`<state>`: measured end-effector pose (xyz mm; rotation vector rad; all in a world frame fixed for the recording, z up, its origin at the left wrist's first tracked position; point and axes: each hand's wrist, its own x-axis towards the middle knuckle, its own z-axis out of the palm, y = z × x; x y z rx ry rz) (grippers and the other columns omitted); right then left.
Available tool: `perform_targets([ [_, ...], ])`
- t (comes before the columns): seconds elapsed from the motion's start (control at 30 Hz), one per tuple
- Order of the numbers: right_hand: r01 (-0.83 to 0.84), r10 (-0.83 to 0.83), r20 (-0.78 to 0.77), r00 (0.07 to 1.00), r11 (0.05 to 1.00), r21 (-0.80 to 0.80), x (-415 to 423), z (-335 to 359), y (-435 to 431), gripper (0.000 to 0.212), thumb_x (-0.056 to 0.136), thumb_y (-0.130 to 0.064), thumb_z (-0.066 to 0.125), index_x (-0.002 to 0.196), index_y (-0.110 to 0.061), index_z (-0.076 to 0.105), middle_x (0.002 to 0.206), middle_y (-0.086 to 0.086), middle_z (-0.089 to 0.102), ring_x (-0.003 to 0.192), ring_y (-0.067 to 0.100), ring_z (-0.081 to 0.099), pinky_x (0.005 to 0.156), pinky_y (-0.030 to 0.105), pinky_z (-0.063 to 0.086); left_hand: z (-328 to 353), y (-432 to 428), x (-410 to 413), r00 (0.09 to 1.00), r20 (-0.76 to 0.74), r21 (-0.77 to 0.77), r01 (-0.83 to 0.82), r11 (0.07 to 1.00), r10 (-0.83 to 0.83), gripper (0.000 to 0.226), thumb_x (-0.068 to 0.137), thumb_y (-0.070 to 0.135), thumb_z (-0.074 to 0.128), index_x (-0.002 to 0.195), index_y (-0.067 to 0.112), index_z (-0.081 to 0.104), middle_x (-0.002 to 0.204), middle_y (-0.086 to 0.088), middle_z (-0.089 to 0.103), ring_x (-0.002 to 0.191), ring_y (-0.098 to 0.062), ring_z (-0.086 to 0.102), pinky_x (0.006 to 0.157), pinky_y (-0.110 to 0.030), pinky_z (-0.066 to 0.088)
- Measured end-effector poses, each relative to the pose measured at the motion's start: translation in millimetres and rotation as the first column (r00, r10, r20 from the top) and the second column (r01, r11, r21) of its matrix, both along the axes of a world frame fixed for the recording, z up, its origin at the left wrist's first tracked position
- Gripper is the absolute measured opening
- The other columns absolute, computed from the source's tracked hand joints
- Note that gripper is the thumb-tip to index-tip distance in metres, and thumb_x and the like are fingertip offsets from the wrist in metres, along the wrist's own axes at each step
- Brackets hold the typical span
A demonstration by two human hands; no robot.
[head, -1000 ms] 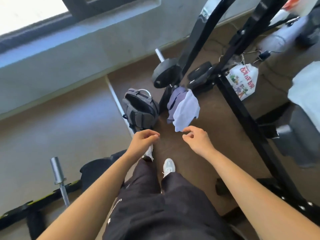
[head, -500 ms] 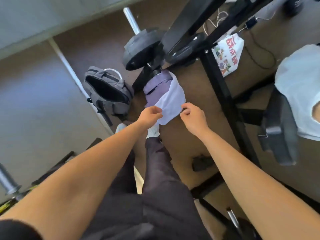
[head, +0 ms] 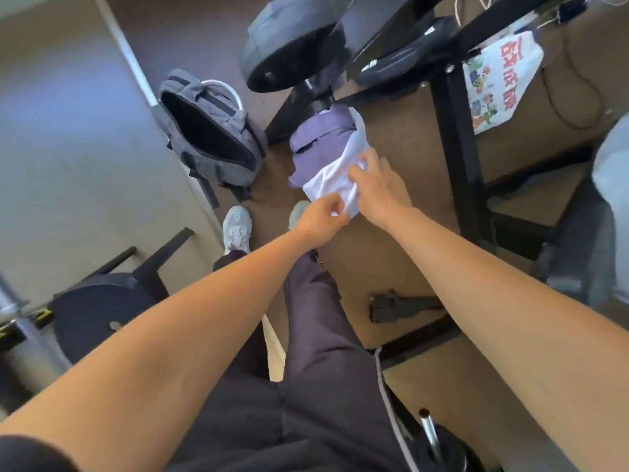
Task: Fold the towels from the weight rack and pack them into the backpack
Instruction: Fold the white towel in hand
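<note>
Two towels hang over a bar of the black weight rack (head: 456, 137): a purple towel (head: 316, 141) underneath and a pale lilac towel (head: 326, 180) on top. My left hand (head: 321, 218) pinches the lower corner of the pale towel. My right hand (head: 377, 185) grips the same towel's right edge a little higher. A grey backpack (head: 211, 134) lies on the floor to the left of the towels, its main compartment unzipped and gaping wide.
Black weight plates (head: 289, 42) sit on the rack above the towels. A printed plastic bag (head: 497, 80) hangs at the right. Another plate on a barbell (head: 98, 315) lies at the lower left. My white shoes (head: 236, 228) stand beside the backpack. Rack legs cross the brown floor.
I have leaned closer to the rack. Both hands went from reaching with nothing in them to taking hold of the pale towel's lower edge.
</note>
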<state>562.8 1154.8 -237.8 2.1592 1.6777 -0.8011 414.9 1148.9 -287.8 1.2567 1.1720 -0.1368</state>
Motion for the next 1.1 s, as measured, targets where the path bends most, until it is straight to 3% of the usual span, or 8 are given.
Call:
perform_targets([
  [0.13, -0.06, 0.068, 0.144, 0.987, 0.997, -0.056, 15.1, 24.1, -7.0, 0.028, 0.094, -0.019, 0.06, 0.122, -0.014, 0.059, 0.129, 0.009, 0.049, 0.108, 0.031, 0.047, 0.089, 0.043, 0.045, 45.3, 1.9, -11.9, 0.985, 0.103, 0.065, -0.146, 0.987, 0.139, 0.029, 0.095, 0.014, 0.058, 0.076, 0.021, 0.038, 0.07, 0.009, 0.038, 0.064, -0.01, 0.033, 0.06, -0.025, 0.031],
  [0.3, 0.065, -0.092, 0.225, 0.97, 0.99, 0.124, 33.2, 68.7, -27.0, 0.015, 0.088, -0.02, 0.069, 0.1, -0.012, 0.073, 0.111, 0.009, 0.061, 0.104, 0.032, 0.048, 0.088, 0.044, 0.043, 112.9, 15.1, -48.9, 0.99, 0.119, 0.127, -0.084, 0.988, 0.069, 0.018, 0.092, 0.035, 0.071, 0.096, 0.032, 0.053, 0.091, 0.003, 0.066, 0.076, -0.015, 0.061, 0.068, -0.028, 0.048],
  [0.43, 0.338, -0.308, -0.152, 0.939, 0.905, 0.257, 15.0, 114.9, -34.9, 0.015, 0.09, -0.011, 0.063, 0.077, -0.007, 0.064, 0.081, 0.012, 0.065, 0.081, 0.029, 0.056, 0.076, 0.047, 0.051, 165.3, 34.1, -94.8, 0.972, -0.12, 0.41, 0.235, 0.882, -0.203, 0.028, 0.085, 0.046, 0.077, 0.112, 0.038, 0.072, 0.091, 0.012, 0.074, 0.082, -0.017, 0.067, 0.071, -0.031, 0.049],
  [0.57, 0.55, -0.418, -0.513, 0.75, 0.824, 0.132, -37.3, 147.5, -22.4, 0.024, 0.086, -0.002, 0.059, 0.068, -0.003, 0.043, 0.064, 0.014, 0.045, 0.062, 0.023, 0.037, 0.055, 0.038, 0.03, 201.3, 64.4, -136.6, 0.989, -0.058, 0.494, -0.091, 0.865, 0.138, 0.016, 0.087, 0.027, 0.061, 0.091, 0.029, 0.076, 0.081, 0.006, 0.072, 0.078, -0.017, 0.066, 0.07, -0.031, 0.048],
  [0.7, 0.52, -0.384, -0.68, 0.624, 0.854, -0.006, -102.5, 162.8, 14.8, 0.024, 0.092, -0.021, 0.069, 0.078, -0.013, 0.051, 0.066, -0.004, 0.051, 0.059, 0.011, 0.044, 0.057, 0.027, 0.037, 224.9, 102.6, -173.2, 0.899, 0.065, 0.39, -0.422, 0.819, 0.432, 0.015, 0.087, 0.02, 0.05, 0.081, 0.019, 0.063, 0.081, 0.004, 0.059, 0.079, -0.017, 0.057, 0.071, -0.032, 0.044],
  [0.8, 0.354, -0.299, -0.719, 0.628, 0.932, -0.078, -143.3, 157.3, 42.5, 0.023, 0.09, -0.042, 0.07, 0.085, -0.022, 0.059, 0.075, -0.008, 0.061, 0.069, 0.01, 0.057, 0.062, 0.029, 0.044, 240.0, 130.4, -200.6, 0.798, 0.122, 0.295, -0.597, 0.746, 0.59, 0.023, 0.098, 0.021, 0.05, 0.082, 0.022, 0.066, 0.074, 0.013, 0.064, 0.071, -0.004, 0.059, 0.067, -0.025, 0.048],
  [0.97, 0.264, -0.255, -0.692, 0.676, 0.96, -0.096, -195.5, 135.2, 79.5, 0.014, 0.09, -0.03, 0.072, 0.084, -0.019, 0.065, 0.073, 0.0, 0.06, 0.064, 0.011, 0.048, 0.059, 0.025, 0.036, 233.9, 199.8, -258.0, 0.631, 0.137, 0.248, -0.768, 0.59, 0.764, 0.026, 0.102, 0.024, 0.05, 0.077, 0.024, 0.059, 0.074, 0.011, 0.061, 0.065, 0.0, 0.059, 0.064, -0.02, 0.048],
  [1.1, 0.411, -0.395, -0.607, 0.69, 0.903, -0.122, -244.4, 112.4, 108.4, 0.027, 0.097, -0.021, 0.061, 0.078, -0.001, 0.063, 0.069, 0.016, 0.057, 0.059, 0.015, 0.043, 0.059, 0.026, 0.029, 208.4, 258.8, -305.9, 0.724, 0.106, 0.215, -0.686, 0.695, 0.681, 0.024, 0.099, 0.027, 0.049, 0.077, 0.026, 0.059, 0.079, 0.006, 0.061, 0.075, -0.012, 0.058, 0.073, -0.03, 0.046],
])
